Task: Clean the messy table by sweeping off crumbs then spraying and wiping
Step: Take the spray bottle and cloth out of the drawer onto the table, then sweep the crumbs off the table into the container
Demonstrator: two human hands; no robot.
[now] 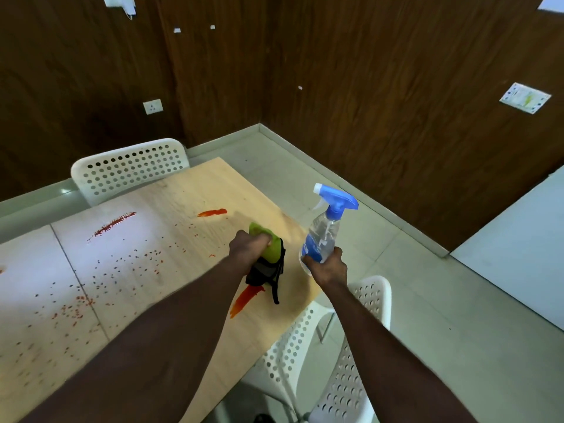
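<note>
Left hand (251,249) clenched, knuckles up; right hand (329,268) clenched.

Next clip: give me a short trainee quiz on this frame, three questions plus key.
1. True or false: the table is wiped clean.
2. Multiple choice: the left grip holds A) a sponge, B) a green cloth, C) nothing.
3. Short answer: what does the right grip hold?
Key: 1 false, red smears and crumbs lie on it; 2 B; 3 the spray bottle.
</note>
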